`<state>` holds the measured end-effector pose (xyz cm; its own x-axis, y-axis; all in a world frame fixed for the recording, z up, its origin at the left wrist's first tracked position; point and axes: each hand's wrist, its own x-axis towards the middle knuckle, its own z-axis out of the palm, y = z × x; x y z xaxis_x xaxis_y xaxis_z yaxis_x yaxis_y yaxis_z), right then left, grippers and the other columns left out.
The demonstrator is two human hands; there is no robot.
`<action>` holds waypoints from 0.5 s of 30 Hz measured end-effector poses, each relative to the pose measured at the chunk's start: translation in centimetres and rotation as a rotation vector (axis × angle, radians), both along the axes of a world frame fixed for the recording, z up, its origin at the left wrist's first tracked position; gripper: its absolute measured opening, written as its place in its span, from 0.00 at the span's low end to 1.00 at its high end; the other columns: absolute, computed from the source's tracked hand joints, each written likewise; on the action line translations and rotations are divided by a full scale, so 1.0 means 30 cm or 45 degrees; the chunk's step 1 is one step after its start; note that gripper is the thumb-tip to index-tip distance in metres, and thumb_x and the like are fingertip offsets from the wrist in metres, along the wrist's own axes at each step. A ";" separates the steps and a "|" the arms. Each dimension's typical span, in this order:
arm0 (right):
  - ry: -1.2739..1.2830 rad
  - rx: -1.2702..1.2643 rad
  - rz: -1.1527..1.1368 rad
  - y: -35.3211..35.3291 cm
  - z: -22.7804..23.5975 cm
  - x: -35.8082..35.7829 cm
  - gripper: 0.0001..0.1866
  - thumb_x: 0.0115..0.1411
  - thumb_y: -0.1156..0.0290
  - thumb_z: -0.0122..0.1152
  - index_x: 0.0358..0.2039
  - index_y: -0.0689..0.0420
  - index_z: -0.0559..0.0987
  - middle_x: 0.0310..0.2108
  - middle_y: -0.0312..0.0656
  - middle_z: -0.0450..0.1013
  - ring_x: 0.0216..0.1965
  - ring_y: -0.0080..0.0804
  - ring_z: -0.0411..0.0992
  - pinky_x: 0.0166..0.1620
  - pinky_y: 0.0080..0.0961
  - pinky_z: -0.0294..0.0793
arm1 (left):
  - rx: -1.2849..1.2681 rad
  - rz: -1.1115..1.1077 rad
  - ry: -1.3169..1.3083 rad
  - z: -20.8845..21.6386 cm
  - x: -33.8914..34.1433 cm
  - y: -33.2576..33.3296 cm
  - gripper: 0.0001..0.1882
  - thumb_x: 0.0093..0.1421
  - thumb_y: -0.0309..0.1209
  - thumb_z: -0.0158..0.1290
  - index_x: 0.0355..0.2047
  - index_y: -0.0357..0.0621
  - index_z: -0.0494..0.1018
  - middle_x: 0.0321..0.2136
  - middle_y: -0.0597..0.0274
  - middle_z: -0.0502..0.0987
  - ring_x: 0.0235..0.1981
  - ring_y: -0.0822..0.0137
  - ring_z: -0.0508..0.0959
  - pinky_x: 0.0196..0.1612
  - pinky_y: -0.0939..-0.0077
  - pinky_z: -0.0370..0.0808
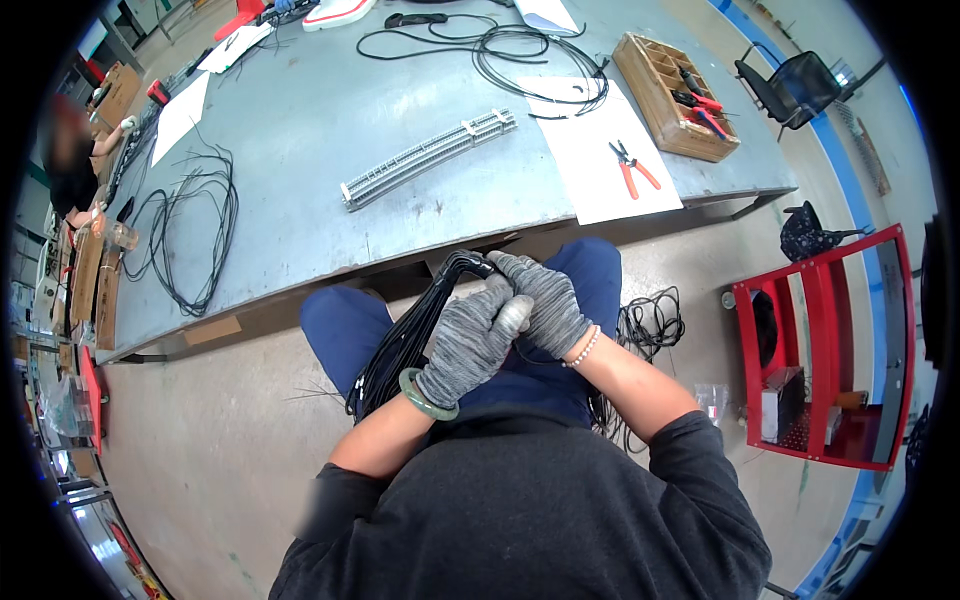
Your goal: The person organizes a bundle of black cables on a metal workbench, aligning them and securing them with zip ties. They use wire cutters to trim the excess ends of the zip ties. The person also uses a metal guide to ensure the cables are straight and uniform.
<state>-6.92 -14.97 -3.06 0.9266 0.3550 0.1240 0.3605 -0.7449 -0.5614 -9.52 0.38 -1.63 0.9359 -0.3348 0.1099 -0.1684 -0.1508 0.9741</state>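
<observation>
Both clenched: right hand (545,303) on cables (395,350); left hand (463,338), hold hidden. I see floor (220,450) leftward, table edge (330,270) ahead.

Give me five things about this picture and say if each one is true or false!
1. Gray gloves cover the left hand and right hand. True.
2. The bead bracelet is on the left wrist. False: it is on the right wrist; the left one wears a green bangle.
3. The cart by the right side is blue. False: the cart is red.
4. The pliers lie on a white paper. True.
5. The cables beside the left hand are yellow. False: they are black.
</observation>
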 end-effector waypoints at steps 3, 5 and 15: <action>0.028 0.218 -0.069 0.021 -0.005 -0.003 0.15 0.60 0.67 0.51 0.46 0.57 0.74 0.36 0.50 0.75 0.37 0.48 0.75 0.39 0.37 0.75 | -0.612 -0.024 0.660 -0.195 -0.042 0.034 0.14 0.66 0.40 0.49 0.32 0.42 0.74 0.24 0.61 0.77 0.29 0.67 0.79 0.33 0.74 0.76; 0.222 0.251 -0.158 0.035 -0.001 0.010 0.13 0.63 0.67 0.48 0.44 0.57 0.75 0.35 0.50 0.75 0.36 0.49 0.75 0.39 0.38 0.75 | -0.855 0.138 0.925 -0.251 -0.048 0.034 0.13 0.66 0.40 0.49 0.36 0.43 0.73 0.29 0.63 0.77 0.32 0.70 0.78 0.35 0.75 0.76; 0.003 -0.014 -0.317 -0.008 0.051 0.057 0.20 0.64 0.62 0.52 0.53 0.59 0.69 0.24 0.55 0.75 0.32 0.53 0.76 0.35 0.41 0.75 | -1.161 0.319 0.638 -0.252 0.026 -0.158 0.18 0.69 0.43 0.45 0.46 0.40 0.70 0.37 0.64 0.74 0.38 0.73 0.73 0.40 0.79 0.73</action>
<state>-5.22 -15.20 -1.52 0.9859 0.1173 0.1191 0.1640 -0.8164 -0.5537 -8.73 -4.35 -9.19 0.9745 -0.1123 -0.1945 0.2169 0.6944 0.6861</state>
